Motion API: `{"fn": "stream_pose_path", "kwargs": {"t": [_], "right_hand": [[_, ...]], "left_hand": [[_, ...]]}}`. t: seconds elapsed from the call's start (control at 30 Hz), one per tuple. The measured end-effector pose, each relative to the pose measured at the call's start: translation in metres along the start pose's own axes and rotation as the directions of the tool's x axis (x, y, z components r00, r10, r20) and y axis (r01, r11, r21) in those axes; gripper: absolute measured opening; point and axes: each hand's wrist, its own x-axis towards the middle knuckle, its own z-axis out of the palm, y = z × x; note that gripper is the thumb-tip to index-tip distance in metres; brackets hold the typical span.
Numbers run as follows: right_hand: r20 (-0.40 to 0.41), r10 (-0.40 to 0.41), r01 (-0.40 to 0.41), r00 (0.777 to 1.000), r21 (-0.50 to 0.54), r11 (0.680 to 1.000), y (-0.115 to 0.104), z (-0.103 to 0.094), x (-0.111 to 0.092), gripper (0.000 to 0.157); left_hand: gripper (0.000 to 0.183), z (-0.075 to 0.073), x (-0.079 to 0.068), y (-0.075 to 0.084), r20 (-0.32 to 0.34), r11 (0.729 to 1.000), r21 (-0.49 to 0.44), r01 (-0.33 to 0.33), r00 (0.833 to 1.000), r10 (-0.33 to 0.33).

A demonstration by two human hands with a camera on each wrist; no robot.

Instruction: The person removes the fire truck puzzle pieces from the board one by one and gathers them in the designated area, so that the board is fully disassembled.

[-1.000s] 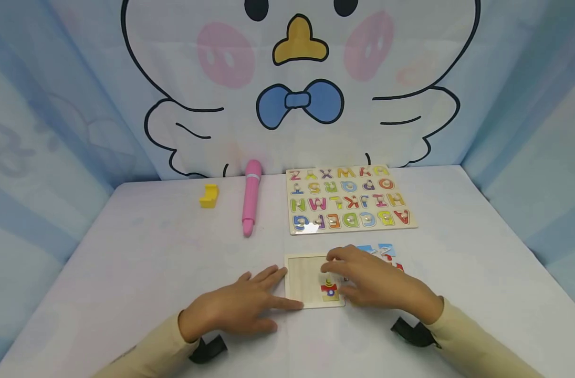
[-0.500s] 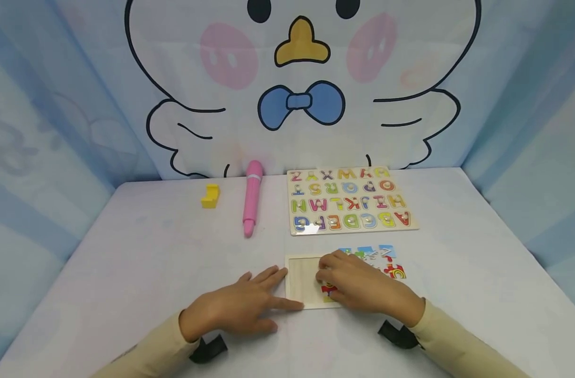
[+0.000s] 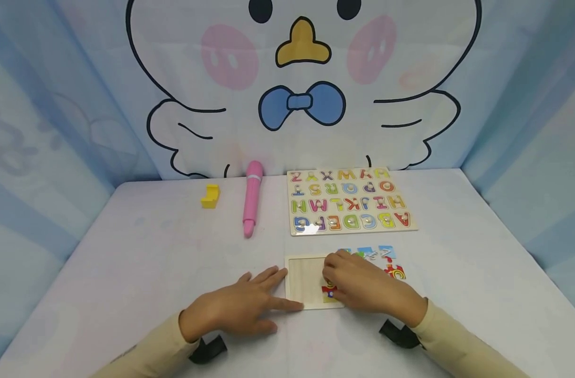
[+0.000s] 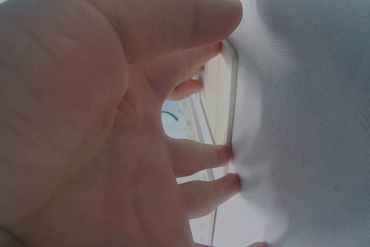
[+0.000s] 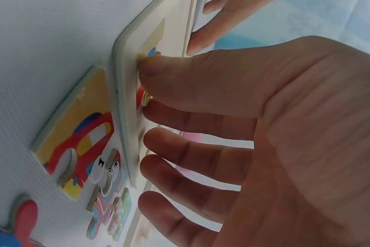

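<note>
In the head view a shallow wooden puzzle tray [image 3: 306, 283] lies in front of the person. One jigsaw piece [image 3: 328, 295], red, yellow and blue, lies in its lower right corner, partly covered by the right hand [image 3: 369, 283]. The right thumb and index finger pinch that piece, thumb at its near side; the other fingertips rest over the tray's right part. With fingers spread, the left hand [image 3: 242, 304] lies at the tray's left side, fingertips touching its frame [image 4: 234, 96]. Loose jigsaw pieces [image 5: 87, 137] lie right of the tray, partly hidden by the right hand.
Behind the tray lies an alphabet puzzle board [image 3: 353, 202] with knobbed letters. A pink pen-shaped stick [image 3: 252, 199] and a yellow block [image 3: 210, 196] lie to its left. A cartoon-printed cloth [image 3: 301, 142] hangs behind the white table.
My right hand has moved left and lowered onto the piece in the tray, uncovering more loose pieces at the right. The left hand has stayed at the tray's edge.
</note>
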Motion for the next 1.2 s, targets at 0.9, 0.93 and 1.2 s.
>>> {"fn": "stream_pose_path", "kwargs": {"t": [0.9, 0.93, 1.2], "right_hand": [[0.036, 0.048, -0.053, 0.998, 0.159, 0.986, 0.0, -0.004, 0.0022, 0.028], [0.035, 0.046, -0.051, 0.998, 0.172, 0.984, 0.0, -0.0045, 0.0021, 0.028], [0.016, -0.023, 0.018, 1.0, 0.298, 0.955, 0.003, -0.0069, 0.001, 0.023]], "left_hand": [[0.054, 0.0008, 0.0004, 0.0, 0.002, 1.0, -0.012, 0.013, 1.0, -0.013], [0.054, 0.001, 0.0002, 0.0001, 0.002, 1.0, -0.015, 0.013, 1.0, -0.013], [0.054, 0.0009, 0.0, 0.0001, -0.005, 1.0, -0.017, 0.006, 1.0, -0.006]]}}
